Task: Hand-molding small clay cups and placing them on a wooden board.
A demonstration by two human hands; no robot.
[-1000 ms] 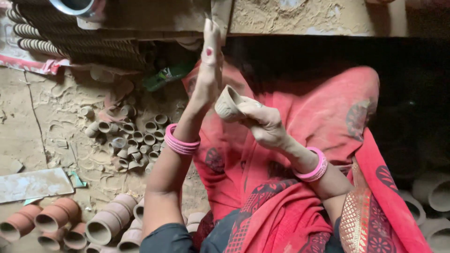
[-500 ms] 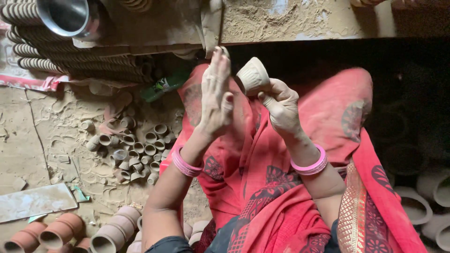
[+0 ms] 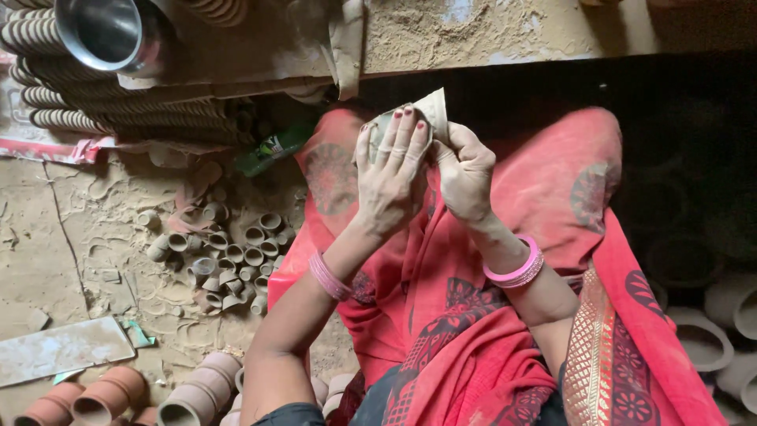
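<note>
Both hands now meet on the small pale clay cup (image 3: 426, 110), held above the red-draped lap (image 3: 473, 315), just below the edge of the dusty slab (image 3: 489, 31). Half a second ago the left hand (image 3: 388, 180) was flat and open, apart from the cup; now its fingers lie pressed over the cup's side, covering most of it. The right hand (image 3: 465, 175) still grips the cup from the other side, fingers curled round it; the cup has shifted slightly left toward the lap's middle and now tilts, mouth mostly hidden. Pink bangles on both wrists, unchanged. Left of the lap: heap of tiny unfired clay cups (image 3: 225, 256) on the dusty floor, same spot. Steel pot (image 3: 106, 33) far upper left of the lap. Terracotta cups (image 3: 102, 398) at lower left.
</note>
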